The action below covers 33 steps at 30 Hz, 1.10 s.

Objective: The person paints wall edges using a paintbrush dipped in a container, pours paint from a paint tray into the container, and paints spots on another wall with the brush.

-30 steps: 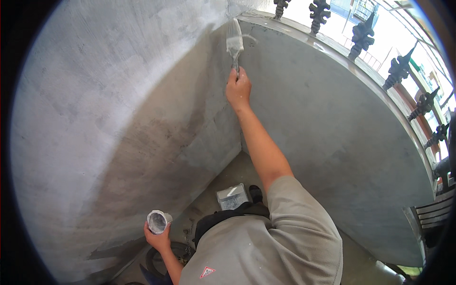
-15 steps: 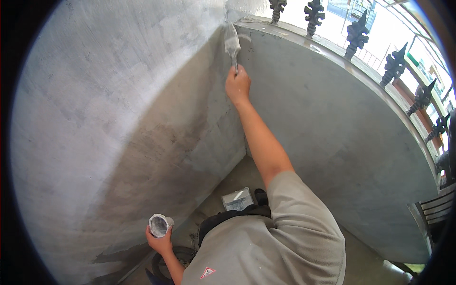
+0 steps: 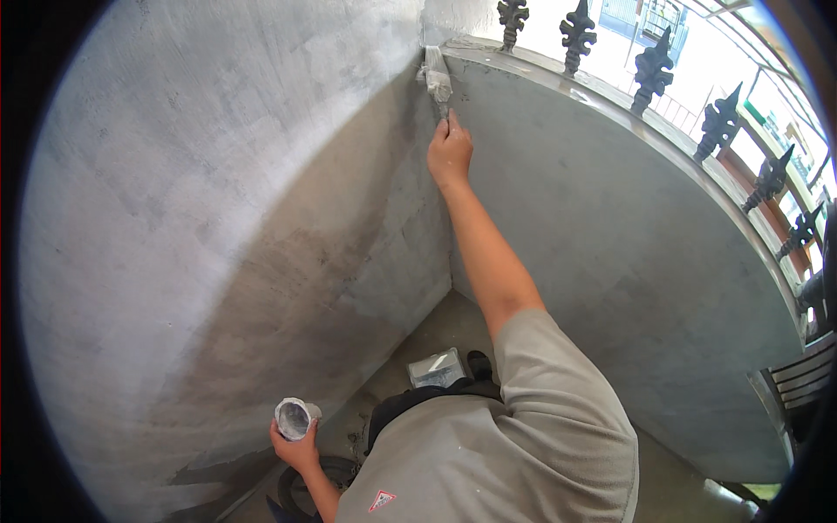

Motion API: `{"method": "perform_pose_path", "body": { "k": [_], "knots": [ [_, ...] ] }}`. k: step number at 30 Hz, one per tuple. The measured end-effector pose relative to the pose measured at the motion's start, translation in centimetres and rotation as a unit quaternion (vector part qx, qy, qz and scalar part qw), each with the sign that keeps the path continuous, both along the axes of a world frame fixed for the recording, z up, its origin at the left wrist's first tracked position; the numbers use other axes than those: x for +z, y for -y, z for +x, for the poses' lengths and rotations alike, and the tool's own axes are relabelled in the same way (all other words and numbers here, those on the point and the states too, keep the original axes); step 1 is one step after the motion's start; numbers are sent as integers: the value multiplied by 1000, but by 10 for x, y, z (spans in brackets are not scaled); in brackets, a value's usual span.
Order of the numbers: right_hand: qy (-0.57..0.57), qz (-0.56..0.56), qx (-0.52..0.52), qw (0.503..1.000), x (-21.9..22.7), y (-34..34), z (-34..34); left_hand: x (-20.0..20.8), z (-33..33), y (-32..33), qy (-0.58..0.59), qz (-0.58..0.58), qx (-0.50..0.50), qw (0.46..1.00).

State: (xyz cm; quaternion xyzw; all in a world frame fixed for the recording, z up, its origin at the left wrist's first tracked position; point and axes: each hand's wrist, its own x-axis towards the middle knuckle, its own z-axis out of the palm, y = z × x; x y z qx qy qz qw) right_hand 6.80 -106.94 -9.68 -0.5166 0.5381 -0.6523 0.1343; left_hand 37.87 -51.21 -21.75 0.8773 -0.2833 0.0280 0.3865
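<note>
My right hand (image 3: 451, 155) is stretched up into the corner, its fingers closed round the handle of a paintbrush (image 3: 438, 77). The brush is coated in pale grey-white, and its bristles point up against the corner where the left wall (image 3: 183, 200) meets the low right wall (image 3: 593, 209). Low on the left, my left hand (image 3: 296, 449) grips a small cup (image 3: 296, 420) by its side. The cup's mouth faces up, its rim is smeared white, and greyish material shows inside.
Black spearhead finials (image 3: 652, 74) line the ledge (image 3: 610, 100) on top of the right wall. On the floor by my dark shoe (image 3: 479, 364) lies a clear-topped box (image 3: 437, 368). A round black ring-shaped thing (image 3: 292, 488) sits below my left hand. Dark slats (image 3: 802, 379) stand at the far right.
The paintbrush and my right hand have shifted slightly to the right, and the brush now sits deeper in the corner with its face turned. My left hand and the cup have barely moved.
</note>
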Motion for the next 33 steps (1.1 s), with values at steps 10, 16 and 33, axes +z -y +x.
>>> {"method": "perform_pose_path", "body": {
  "k": [10,16,33],
  "knots": [
    [-11,33,24,999,-14,-38,-6,-4,-1,-2,-9,-42,-3,999],
    [-31,25,11,999,13,-6,-5,1,-3,-1,12,-20,-11,1000],
    [79,107,83,988,-37,-22,11,7,-7,-2,33,-17,4,999]
  ]
}}
